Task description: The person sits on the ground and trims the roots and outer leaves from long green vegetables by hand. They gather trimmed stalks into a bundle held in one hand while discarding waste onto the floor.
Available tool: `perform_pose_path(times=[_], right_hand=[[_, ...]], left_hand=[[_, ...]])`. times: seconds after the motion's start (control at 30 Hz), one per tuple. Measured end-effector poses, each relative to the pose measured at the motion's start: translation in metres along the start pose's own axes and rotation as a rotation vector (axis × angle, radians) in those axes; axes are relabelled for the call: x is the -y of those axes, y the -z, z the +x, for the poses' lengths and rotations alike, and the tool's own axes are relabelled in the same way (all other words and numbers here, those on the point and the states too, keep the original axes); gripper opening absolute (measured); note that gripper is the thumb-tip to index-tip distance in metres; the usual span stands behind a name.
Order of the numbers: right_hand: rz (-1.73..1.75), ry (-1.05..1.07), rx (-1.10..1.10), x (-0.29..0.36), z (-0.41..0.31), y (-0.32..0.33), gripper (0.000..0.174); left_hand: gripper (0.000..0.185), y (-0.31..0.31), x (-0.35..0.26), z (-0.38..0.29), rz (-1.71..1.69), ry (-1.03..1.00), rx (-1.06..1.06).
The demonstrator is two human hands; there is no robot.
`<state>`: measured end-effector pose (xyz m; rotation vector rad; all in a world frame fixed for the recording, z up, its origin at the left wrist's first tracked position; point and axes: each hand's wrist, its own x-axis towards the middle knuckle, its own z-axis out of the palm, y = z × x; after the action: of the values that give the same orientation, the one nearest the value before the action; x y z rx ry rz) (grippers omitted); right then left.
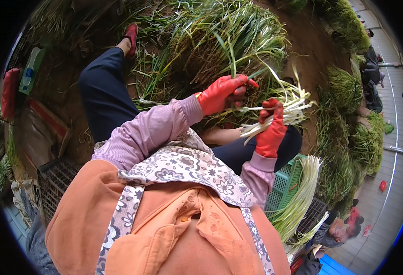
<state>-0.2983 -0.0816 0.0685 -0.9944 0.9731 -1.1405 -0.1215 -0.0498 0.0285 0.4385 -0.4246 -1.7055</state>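
Note:
My left hand (220, 94), in a red rubber glove with soiled fingertips, is closed around a green leafy stalk (233, 63) whose leaves point away from me. My right hand (272, 132), gloved the same way, holds a loose bunch of pale, chive-like stalks (292, 108) above my bent right leg. A thin white stem spans the small gap between both hands. Just beyond them lies a large heap of uncleaned green stalks (253, 31), with brown, earthy roots (201, 65) on its near side.
At my right, a green plastic crate (284, 185) stands beside a long bundle of pale stalks (304, 192). More green bundles (342, 86) line the right side; people (347, 225) sit beyond. A black crate (57, 178) and a cardboard box (50, 120) are at my left.

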Motion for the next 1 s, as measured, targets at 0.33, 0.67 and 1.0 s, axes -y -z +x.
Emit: perform_pose_path(times=[0.33,0.67,1.0], right_hand=[[0.149,0.315,-0.04,0.09,0.046,0.055,0.034],[0.194,0.265,0.17,0.101,0.076,0.036,0.043],[0.341,0.153,0.284,0.11,0.13,0.047,0.023]], left_hand=[[0.055,0.134,-0.07,-0.118,2.139,0.672,0.006],[0.019,-0.051,0.0,0.012,1.533,-0.692,0.068],[0.027,0.093,0.017,0.115,1.759,-0.356,-0.749]])
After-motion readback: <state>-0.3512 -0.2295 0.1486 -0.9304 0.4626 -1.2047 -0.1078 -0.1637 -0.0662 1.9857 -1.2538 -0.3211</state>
